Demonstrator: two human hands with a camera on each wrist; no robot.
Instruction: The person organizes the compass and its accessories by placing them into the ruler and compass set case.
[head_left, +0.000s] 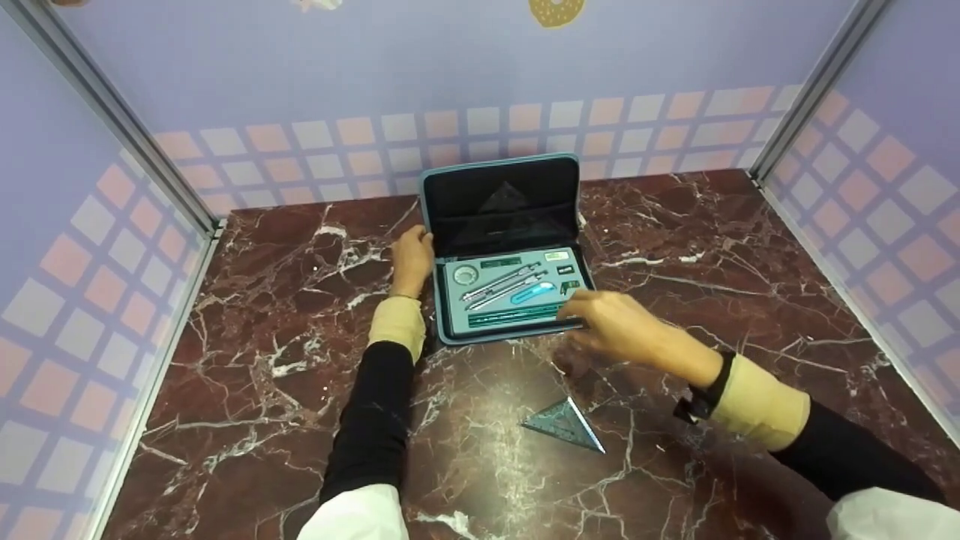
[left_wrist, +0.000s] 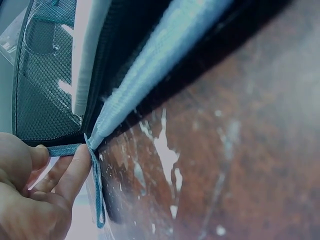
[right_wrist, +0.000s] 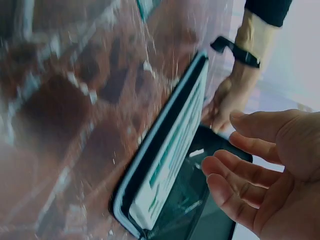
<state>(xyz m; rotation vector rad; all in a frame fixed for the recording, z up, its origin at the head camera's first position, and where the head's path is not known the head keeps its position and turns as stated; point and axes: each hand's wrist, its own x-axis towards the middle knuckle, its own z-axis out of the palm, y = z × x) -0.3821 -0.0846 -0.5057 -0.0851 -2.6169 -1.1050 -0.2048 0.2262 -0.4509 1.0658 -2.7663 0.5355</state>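
An unzipped case (head_left: 442, 330) with blue edging stands open, its dark lid (head_left: 502, 202) raised at the back. Its grey tray holds two metal compasses (head_left: 504, 289), a blue cutter-like tool (head_left: 532, 292), green pencils (head_left: 495, 319), a round dial-like piece (head_left: 466, 275) and small items. At the left hinge side, my left hand (head_left: 412, 259) pinches a blue fabric strip (left_wrist: 65, 150) of the case between thumb and fingers. Over the front right corner hovers my right hand (head_left: 611, 322), fingers loosely bent and holding nothing in the right wrist view. A clear set square (head_left: 562, 426) lies in front.
The case rests on a reddish-brown marbled table (head_left: 285, 315). Purple walls (head_left: 480, 67) with pink and white squares enclose the back and both sides. Inside the lid, a mesh pocket (left_wrist: 50, 85) shows in the left wrist view.
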